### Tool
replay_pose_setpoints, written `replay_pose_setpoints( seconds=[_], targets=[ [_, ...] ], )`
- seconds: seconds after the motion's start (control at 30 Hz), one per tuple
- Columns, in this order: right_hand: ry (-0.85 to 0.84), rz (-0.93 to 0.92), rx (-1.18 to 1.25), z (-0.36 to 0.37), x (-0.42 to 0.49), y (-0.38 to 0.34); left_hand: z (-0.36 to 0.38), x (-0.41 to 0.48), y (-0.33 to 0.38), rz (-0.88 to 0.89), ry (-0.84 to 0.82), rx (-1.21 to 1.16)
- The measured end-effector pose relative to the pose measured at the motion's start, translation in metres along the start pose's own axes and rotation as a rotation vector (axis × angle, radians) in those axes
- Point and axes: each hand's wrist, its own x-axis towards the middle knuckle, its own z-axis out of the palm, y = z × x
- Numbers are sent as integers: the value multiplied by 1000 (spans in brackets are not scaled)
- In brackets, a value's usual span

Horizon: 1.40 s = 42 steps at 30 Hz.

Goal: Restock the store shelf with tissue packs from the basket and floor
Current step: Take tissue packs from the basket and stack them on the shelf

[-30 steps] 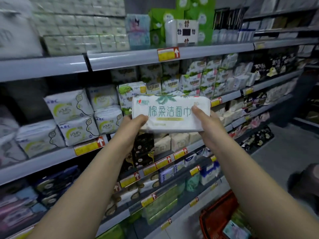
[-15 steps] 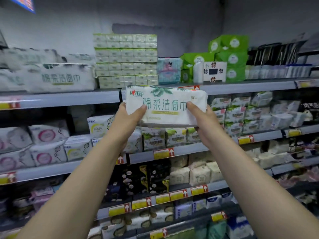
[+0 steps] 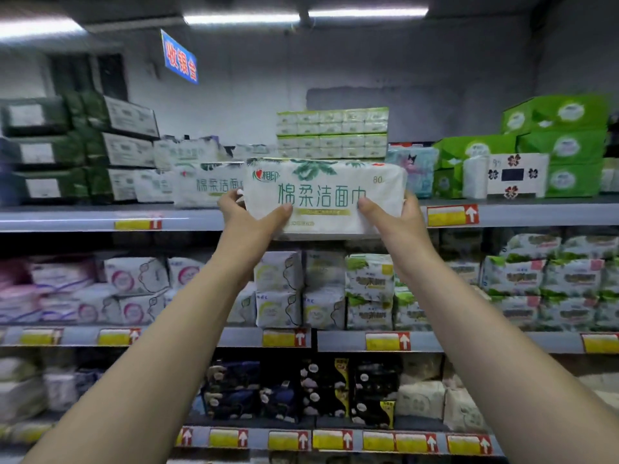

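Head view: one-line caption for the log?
Left hand and right hand hold a tissue pack at the top shelf, beside a matching pack.

Grey top shelf [image 3: 67, 220] with white tissue packs [image 3: 205, 186], dark boxes [image 3: 129, 149], bright green packs [image 3: 566, 147]

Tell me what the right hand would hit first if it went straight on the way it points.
The right hand, gripping the tissue pack, points up and forward at the top shelf. First in line looks to be the blue pack standing there, though depth is unclear.

Shop aisle, stocked shelves [image 3: 536, 214], yellow price tags [image 3: 388, 341], hanging sign [image 3: 180, 57]
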Motion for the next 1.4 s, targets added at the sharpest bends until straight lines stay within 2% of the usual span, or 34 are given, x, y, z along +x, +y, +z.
replay_pose_setpoints(
  seconds=[0.13, 0.4, 0.63, 0.97, 1.13, 1.23, 1.4],
  targets=[
    [-34, -43, -33, 44, 14, -3, -30, 24, -1, 79, 84, 40],
    [14, -155, -89, 158, 54, 2, -114, 104, -1, 245, 113, 188],
    [15, -250, -141, 265, 80, 14, -200, 179, -10, 324, 136, 169],
    [-61, -397, -197, 398, 89, 25, -307, 211, -36, 235, 321, 172],
    [-166, -345, -254, 434, 84, 35, -349, 204, -49, 196, 386, 292],
    [-200, -332, -407, 443, 78, 50, -364, 201, -58, 179, 346, 416],
    [-130, -433, -663, 448, 77, 58, -382, 222, -65, 112, 195, 666]
  ],
)
